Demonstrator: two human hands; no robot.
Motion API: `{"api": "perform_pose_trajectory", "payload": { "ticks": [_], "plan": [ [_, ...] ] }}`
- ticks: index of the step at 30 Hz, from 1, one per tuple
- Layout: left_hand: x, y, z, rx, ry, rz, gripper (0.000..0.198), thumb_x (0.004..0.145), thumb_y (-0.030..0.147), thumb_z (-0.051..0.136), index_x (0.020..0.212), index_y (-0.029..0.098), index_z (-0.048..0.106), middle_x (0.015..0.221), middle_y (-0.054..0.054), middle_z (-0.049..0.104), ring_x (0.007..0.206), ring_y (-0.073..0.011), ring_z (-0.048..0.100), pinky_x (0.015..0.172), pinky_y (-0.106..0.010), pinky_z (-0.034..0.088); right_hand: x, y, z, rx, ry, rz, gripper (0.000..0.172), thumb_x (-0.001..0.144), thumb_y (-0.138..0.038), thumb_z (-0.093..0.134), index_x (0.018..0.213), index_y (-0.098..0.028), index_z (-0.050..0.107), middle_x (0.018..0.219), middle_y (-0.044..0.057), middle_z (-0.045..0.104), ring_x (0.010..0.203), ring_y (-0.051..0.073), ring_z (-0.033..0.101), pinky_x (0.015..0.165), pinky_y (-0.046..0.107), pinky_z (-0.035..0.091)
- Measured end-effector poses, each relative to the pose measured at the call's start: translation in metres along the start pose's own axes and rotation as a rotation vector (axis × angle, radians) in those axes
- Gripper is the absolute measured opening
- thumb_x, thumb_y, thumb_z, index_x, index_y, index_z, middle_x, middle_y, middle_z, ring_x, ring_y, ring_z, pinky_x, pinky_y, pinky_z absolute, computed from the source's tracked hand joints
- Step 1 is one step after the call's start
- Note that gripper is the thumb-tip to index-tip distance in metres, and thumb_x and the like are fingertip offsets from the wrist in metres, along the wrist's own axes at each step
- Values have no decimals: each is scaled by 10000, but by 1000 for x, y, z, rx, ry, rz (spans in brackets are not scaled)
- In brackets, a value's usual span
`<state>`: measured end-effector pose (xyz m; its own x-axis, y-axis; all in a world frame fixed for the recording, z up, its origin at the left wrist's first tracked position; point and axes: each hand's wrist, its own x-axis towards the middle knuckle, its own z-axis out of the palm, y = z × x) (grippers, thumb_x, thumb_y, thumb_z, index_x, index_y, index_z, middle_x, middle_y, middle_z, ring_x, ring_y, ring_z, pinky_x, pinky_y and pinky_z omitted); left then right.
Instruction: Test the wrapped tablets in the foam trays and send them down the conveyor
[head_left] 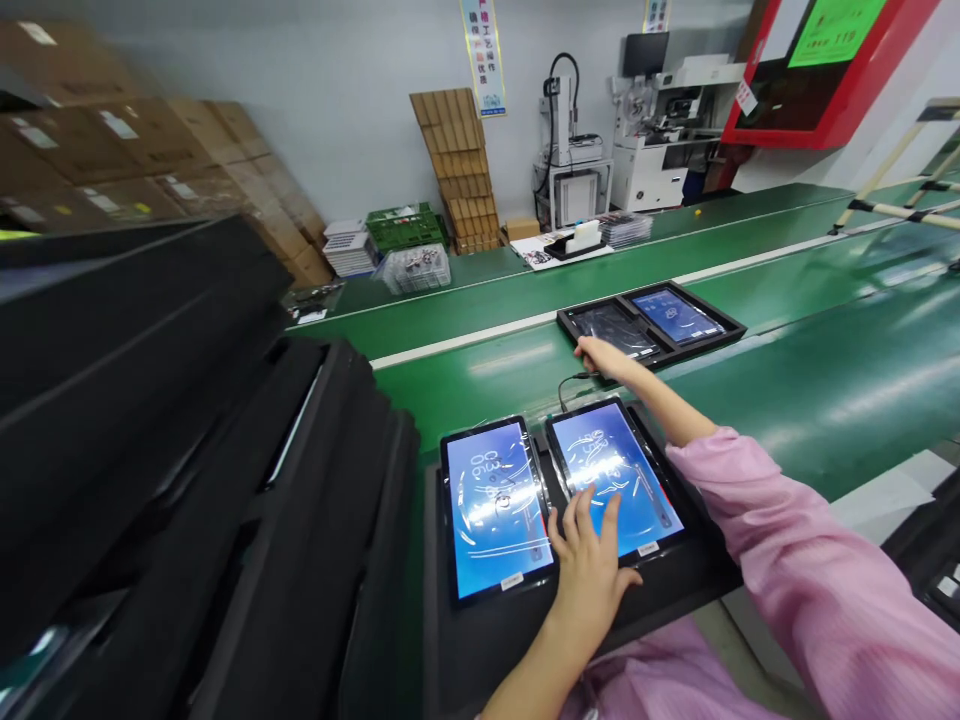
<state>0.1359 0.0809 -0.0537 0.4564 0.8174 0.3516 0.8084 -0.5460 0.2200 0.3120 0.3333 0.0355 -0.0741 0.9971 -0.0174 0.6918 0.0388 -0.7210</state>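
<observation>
Two lit tablets lie side by side in a black foam tray [480, 640] in front of me: a left tablet [495, 500] and a right tablet [600, 455], both with blue screens under shiny clear film. My left hand [585, 565] rests with spread fingers on the lower part of the right tablet. Beyond it, my right hand [604, 358] is closed at the near left corner of a second black tray [694, 350]; what its fingers grip is hidden. A thin black cable [564, 388] runs from just below that hand to the top of the right tablet.
The second tray, on the green conveyor belt [495, 370], holds a dark tablet [611, 328] and a lit tablet [675, 314]. Tall stacked black foam trays [300, 520] crowd the left side. Behind the belt are a green crate [405, 228] and cardboard boxes [150, 140].
</observation>
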Motion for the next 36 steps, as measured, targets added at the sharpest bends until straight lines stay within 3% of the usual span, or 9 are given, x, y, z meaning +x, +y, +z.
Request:
{"api": "perform_pose_trajectory", "payload": {
  "ticks": [2,6,10,13,17,20,24,29,36],
  "plan": [
    [2,-3,-8,-26,-21,-51,967,572,464,942,1410,246,512,1421,-189,486,1302,-402,468,1064,-688,362,2,-18,-21,34,16,-68,469,1032,-444,340,933,-107,652,637,30,596,624,153,553,678,264,447],
    [-2,-28,-20,78,61,-300,688,836,494,733,1423,214,511,1492,-209,439,1346,-400,429,1104,-717,266,14,-70,-34,90,16,-276,345,974,-368,490,1028,-117,720,748,28,674,664,125,574,716,241,446],
    [-10,-63,-22,231,121,-612,663,956,506,524,1467,89,453,1522,-294,399,1386,-459,367,1069,-793,207,35,-121,13,27,-149,-476,331,945,-347,567,1146,-147,738,1129,51,731,1036,189,637,949,281,442],
    [-10,-73,-25,160,9,-603,653,945,479,538,1466,91,465,1519,-289,425,1394,-466,367,1067,-800,206,46,-142,70,-10,-287,-419,349,977,-374,533,1069,-126,760,1108,61,744,1033,213,654,929,294,471],
    [-13,-68,-43,-123,-185,-239,562,951,401,556,1476,216,477,1498,-161,516,1395,-358,415,1142,-648,294,49,-137,131,-46,-397,-363,224,933,-336,652,969,-134,740,989,59,745,923,195,681,865,321,528],
    [-27,-72,-58,-163,-172,-79,550,940,397,589,1467,283,479,1492,-102,536,1375,-314,441,1160,-602,301,46,-122,155,-45,-471,-325,258,950,-376,656,1028,-132,679,944,37,706,817,152,673,788,342,576],
    [-61,-95,-59,96,-10,-299,830,773,487,781,1493,273,431,1586,-168,388,1416,-408,367,1127,-699,245,47,-106,167,-5,-522,-277,244,968,-365,636,998,-124,660,923,26,684,797,137,665,742,314,585],
    [-88,-126,-40,228,27,-567,1257,606,519,891,1583,209,165,1602,-258,292,1429,-443,347,1113,-670,304,47,-101,170,35,-543,-234,217,959,-334,650,1009,-123,659,955,30,678,817,140,660,734,306,584],
    [-90,-130,-37,124,29,-625,1282,636,414,891,1587,237,50,1603,-234,299,1460,-413,329,1041,-539,471,52,-105,165,16,-595,-190,214,953,-327,658,1016,-123,661,972,34,677,831,144,659,740,311,584]
  ]
}}
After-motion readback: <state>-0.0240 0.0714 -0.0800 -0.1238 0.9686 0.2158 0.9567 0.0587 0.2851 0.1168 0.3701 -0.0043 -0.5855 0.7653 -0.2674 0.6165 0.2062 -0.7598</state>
